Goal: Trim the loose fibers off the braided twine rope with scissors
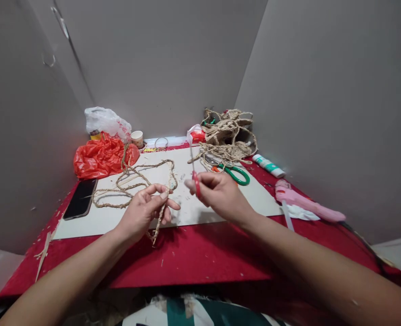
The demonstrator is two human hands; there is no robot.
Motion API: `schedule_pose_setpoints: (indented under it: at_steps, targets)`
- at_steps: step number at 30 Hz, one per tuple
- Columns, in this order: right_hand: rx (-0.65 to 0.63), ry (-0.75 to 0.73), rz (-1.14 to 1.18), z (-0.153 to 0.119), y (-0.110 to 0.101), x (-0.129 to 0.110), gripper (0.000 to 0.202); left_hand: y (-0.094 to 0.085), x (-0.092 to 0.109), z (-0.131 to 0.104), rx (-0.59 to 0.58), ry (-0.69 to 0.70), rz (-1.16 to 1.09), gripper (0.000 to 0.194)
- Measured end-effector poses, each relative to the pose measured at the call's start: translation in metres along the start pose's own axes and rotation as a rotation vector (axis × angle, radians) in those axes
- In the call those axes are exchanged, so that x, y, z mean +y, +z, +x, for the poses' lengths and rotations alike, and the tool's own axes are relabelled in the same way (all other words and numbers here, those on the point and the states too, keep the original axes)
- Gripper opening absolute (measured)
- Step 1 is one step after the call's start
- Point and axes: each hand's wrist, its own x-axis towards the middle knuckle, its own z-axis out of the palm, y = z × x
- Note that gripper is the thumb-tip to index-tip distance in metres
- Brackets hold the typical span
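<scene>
My left hand (pixel 152 206) pinches a braided straw cord (pixel 158 222) between thumb and forefinger, the other fingers partly spread. The cord's short end hangs below the hand, and its long part loops over the white board (pixel 186 215) behind. In my right hand (pixel 222 194), raised a little to the right, are small red-handled scissors (pixel 196 184). Their thin blades point away from me and look blurred. The scissors and the cord are apart. Just beyond the right hand lie larger green-handled scissors (pixel 243 176), partly under straw cords.
A phone (pixel 80 199) lies at left, near a red plastic bag (pixel 100 156), a white bag (pixel 105 121) and a paper cup (pixel 137 138). Braided straw work (pixel 227 131) is heaped at the back. At right are a white-green tube (pixel 268 165) and a pink glue gun (pixel 305 202). Grey walls enclose the red-covered table (pixel 186 262).
</scene>
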Motion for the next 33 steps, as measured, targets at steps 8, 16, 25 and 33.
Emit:
schedule_pose_setpoints:
  at_steps: [8,16,25,33]
  targets:
    - [-0.183,-0.262,-0.755,-0.011,0.005,0.033,0.025,-0.020,-0.012,0.007,0.119,-0.020,0.035,0.023]
    - [-0.252,-0.233,-0.905,-0.007,-0.003,0.043,0.024,-0.022,-0.019,0.011,0.256,-0.140,0.077,0.027]
    - [-0.264,-0.290,-0.989,-0.007,-0.006,0.043,0.025,-0.021,-0.022,0.012,0.269,-0.188,0.042,0.025]
    - [-0.385,-0.275,-1.071,-0.008,-0.007,0.041,0.032,-0.022,-0.023,0.012,0.264,-0.161,0.079,0.017]
